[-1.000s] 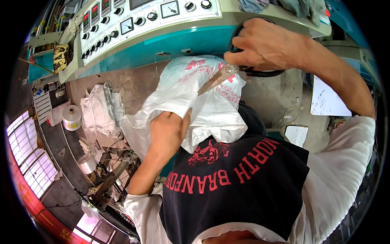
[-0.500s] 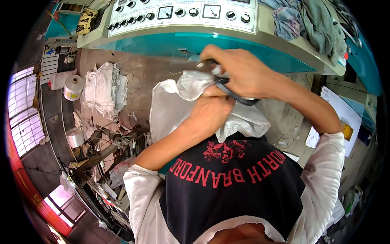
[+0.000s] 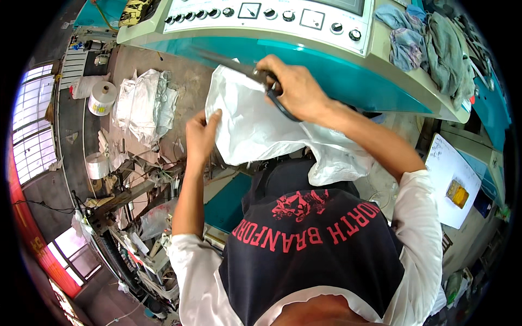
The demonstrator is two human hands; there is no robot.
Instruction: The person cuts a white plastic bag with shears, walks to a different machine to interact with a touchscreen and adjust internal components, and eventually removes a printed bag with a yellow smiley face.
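Note:
A white plastic sack point(image 3: 255, 125), thin and creased, spreads out in front of my chest, its near right part draped over my lap. My left hand point(image 3: 202, 136) pinches its left edge between thumb and fingers. In my right hand point(image 3: 299, 89) is a pair of scissors point(image 3: 262, 76) with black handles. Their blades point left across the sack's far edge and are smeared by motion, so I cannot tell whether they touch it.
A teal machine with a control panel point(image 3: 261, 16) of knobs and dials stands ahead. Rags point(image 3: 446, 51) lie on its right end. At left are a stack of white sacks point(image 3: 144, 106) and a thread cone point(image 3: 102, 99). A whiteboard point(image 3: 448, 182) leans at right.
My left hand has moved left, away from my right hand, to the sack's edge. The bunched sack is now spread out. The scissors have swung round to point left.

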